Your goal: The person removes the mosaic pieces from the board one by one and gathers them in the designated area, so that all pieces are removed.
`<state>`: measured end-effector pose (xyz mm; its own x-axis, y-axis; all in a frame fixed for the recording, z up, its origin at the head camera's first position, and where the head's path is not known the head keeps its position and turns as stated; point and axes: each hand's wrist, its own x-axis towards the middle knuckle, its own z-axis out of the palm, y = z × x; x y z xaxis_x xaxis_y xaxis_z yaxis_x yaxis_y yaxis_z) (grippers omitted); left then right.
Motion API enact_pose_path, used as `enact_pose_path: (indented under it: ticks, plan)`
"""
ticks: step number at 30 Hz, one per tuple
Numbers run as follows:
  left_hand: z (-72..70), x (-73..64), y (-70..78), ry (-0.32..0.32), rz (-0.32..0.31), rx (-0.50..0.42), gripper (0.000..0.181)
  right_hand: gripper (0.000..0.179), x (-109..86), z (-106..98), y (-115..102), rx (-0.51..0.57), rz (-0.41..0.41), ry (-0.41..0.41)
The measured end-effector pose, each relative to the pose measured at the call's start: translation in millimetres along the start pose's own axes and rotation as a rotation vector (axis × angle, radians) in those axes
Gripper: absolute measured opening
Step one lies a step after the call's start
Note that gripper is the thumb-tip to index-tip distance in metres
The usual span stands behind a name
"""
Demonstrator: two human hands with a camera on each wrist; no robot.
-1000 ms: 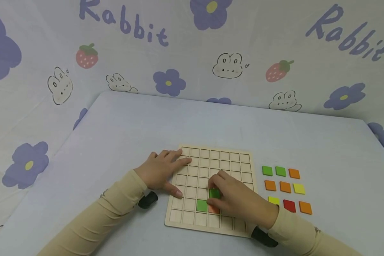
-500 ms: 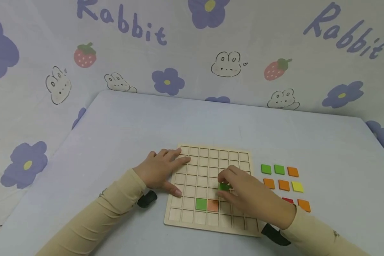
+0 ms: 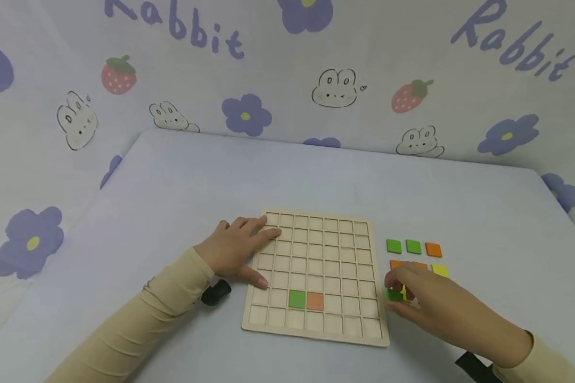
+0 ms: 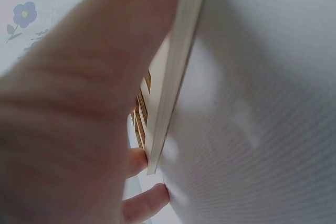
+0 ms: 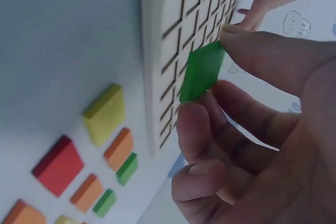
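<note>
My right hand (image 3: 431, 295) pinches a green square tile (image 5: 203, 71) between thumb and fingertips, held above the table just right of the board's edge. Spread over the left edge of the wooden grid board (image 3: 316, 336), my left hand (image 3: 232, 249) rests with its fingers straight. In the board's second row from the front lie a green tile (image 3: 297, 299) and an orange tile (image 3: 314, 301) side by side. Under and beside the right hand, a yellow tile (image 5: 105, 114) and a red tile (image 5: 59, 166) lie on the table in the right wrist view.
To the right of the board, loose tiles lie in rows: green tiles (image 3: 413, 247), an orange tile (image 3: 433, 249) and a yellow tile (image 3: 440, 271) among them. The right hand covers part of the nearest row. A printed cloth (image 3: 278, 69) hangs behind the table (image 3: 268, 170).
Carrying the green tile, my right hand has moved right, from over the board to beside the loose tiles. The left hand stays on the board's left edge.
</note>
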<state>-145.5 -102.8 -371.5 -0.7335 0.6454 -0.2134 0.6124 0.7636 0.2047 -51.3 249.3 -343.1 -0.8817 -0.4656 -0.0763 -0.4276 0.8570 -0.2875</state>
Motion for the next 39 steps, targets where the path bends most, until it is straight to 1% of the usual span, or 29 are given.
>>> enact_pose_path:
  ticks: [3, 10, 17, 24, 29, 31, 34, 39]
  plan:
    - [-0.5, 0.4, -1.0, 0.001, -0.007, 0.009, 0.101, 0.028, -6.6, 3, 6, -0.009, 0.013, -0.050]
    - [1.1, 1.4, -1.2, -0.024, -0.018, -0.007, 0.102, 0.027, -17.5, 16, 14, -0.010, -0.018, -0.063]
    - [2.4, 1.8, -1.6, -0.023, -0.017, -0.016, 0.102, 0.028, -18.7, 25, 18, -0.041, 0.019, -0.096]
    - [1.0, 0.6, -2.2, -0.015, -0.014, -0.021, 0.102, 0.029, -20.7, 28, 19, -0.064, -0.013, -0.036]
    - [-0.6, 0.0, -1.7, -0.020, -0.017, -0.031, 0.102, 0.029, -20.9, 29, 18, -0.056, 0.019, -0.038]
    - [-0.7, -0.1, -1.9, -0.020, -0.018, -0.031, 0.102, 0.029, -20.4, 29, 18, -0.062, 0.019, -0.040]
    - [-0.6, -0.1, -2.2, -0.016, -0.015, -0.020, 0.102, 0.030, -19.0, 27, 17, -0.083, -0.015, -0.032]
    - [1.0, 0.8, -2.9, -0.005, 0.002, -0.008, 0.102, 0.032, -14.0, 17, 5, -0.119, -0.096, 0.026]
